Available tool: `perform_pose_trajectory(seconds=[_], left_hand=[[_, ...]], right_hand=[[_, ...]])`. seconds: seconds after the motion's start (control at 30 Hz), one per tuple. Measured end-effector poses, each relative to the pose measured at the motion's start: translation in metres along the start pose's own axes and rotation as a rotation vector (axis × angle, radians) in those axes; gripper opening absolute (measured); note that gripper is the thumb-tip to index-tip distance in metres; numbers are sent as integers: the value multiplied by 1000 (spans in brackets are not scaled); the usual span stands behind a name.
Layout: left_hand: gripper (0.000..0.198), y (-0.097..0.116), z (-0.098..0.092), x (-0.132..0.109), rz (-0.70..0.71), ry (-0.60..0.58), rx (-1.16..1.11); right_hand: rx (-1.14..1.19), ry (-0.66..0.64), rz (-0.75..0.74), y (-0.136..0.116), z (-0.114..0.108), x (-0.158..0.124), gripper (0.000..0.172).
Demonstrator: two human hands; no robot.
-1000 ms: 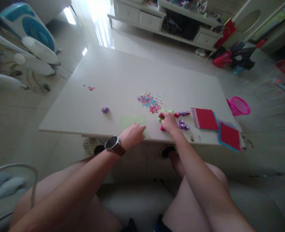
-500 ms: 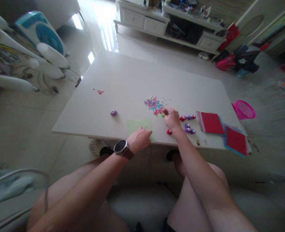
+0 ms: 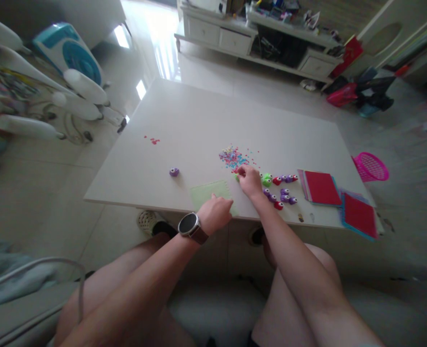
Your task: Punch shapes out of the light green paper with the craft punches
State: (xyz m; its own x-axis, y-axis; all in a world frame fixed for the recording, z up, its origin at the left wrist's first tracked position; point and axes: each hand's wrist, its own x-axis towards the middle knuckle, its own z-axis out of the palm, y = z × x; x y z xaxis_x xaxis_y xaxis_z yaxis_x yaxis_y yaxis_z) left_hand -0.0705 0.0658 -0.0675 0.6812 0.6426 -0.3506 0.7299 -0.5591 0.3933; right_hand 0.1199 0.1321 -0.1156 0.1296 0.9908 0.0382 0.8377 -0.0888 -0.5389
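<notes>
My left hand (image 3: 216, 213) lies on a pale green square sheet (image 3: 205, 191) at the table's near edge. Its index finger and thumb are stretched out and press on the sheet. Right of the sheet, my right hand (image 3: 250, 180) pinches a small green thing (image 3: 237, 177), mostly hidden by the fingers. The fingertips are at the near edge of a heap of tiny coloured pieces (image 3: 232, 157). Beside that hand stand small green figures with round eyes (image 3: 267, 180). Purple figures (image 3: 284, 195) and a red figure (image 3: 278, 206) are close by.
A lone purple figure (image 3: 174, 172) and a few red bits (image 3: 154, 141) are on the left of the white table (image 3: 195, 111). Stacks of red and coloured sheets (image 3: 322, 188) lie at the right end. A pink basket (image 3: 371, 166) stands beyond that edge.
My right hand has moved left with the small green thing, uncovering green and purple figures. My left hand stays on the sheet. The whole view has shifted slightly.
</notes>
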Motion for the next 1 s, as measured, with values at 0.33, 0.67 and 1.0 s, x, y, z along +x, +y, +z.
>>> perform_pose_trajectory(seconds=[0.33,0.67,1.0], left_hand=[[21,-3,2,-7,-5,25,-12],[22,-18,8,5,-8,81,6],[27,11,-10,7,138,101,48]], right_hand=[[-108,-46,17,20,-33,-11,22],[-156,-25,-97,47,-48,-33,27],[-167,-570,-246,-47,-12,-137,43]])
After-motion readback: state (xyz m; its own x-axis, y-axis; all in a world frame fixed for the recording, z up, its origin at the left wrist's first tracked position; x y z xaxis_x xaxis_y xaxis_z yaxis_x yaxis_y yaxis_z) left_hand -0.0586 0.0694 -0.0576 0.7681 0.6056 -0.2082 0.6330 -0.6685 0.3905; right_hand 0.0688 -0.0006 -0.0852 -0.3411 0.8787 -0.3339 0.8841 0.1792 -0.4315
